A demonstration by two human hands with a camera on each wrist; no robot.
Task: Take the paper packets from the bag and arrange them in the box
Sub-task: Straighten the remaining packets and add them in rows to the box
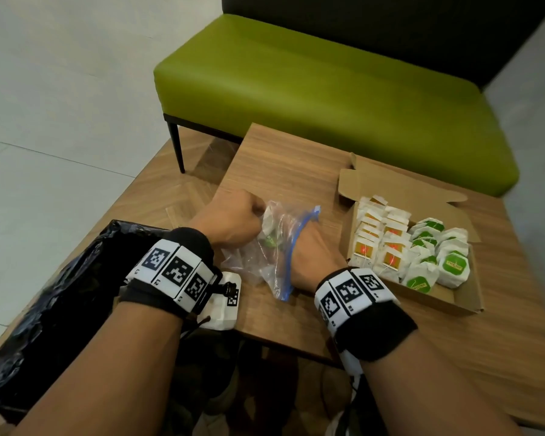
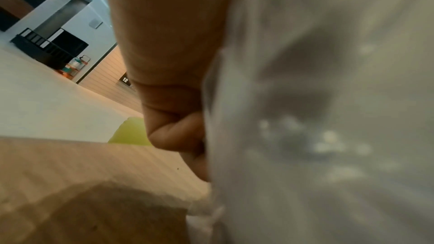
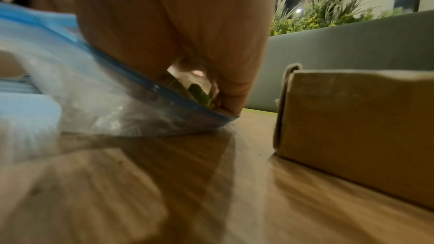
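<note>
A clear plastic bag [image 1: 265,262] with a blue zip edge lies on the small wooden table [image 1: 283,171]. My left hand [image 1: 236,218] grips the bag's far end in a fist; the left wrist view shows its curled fingers [image 2: 173,133] against the blurred plastic [image 2: 305,118]. My right hand [image 1: 306,247] reaches in through the zip opening. In the right wrist view its fingers [image 3: 234,88] pinch a green-labelled paper packet [image 3: 200,95] inside the bag [image 3: 105,103]. The open cardboard box [image 1: 438,298] on the right holds rows of orange-labelled and green-labelled packets [image 1: 419,256].
A black plastic bag [image 1: 60,294] lies on the floor at my left. A green bench [image 1: 328,99] stands behind the table. The box wall [image 3: 352,127] stands close to my right hand. The table's near edge [image 1: 280,343] is just below my wrists.
</note>
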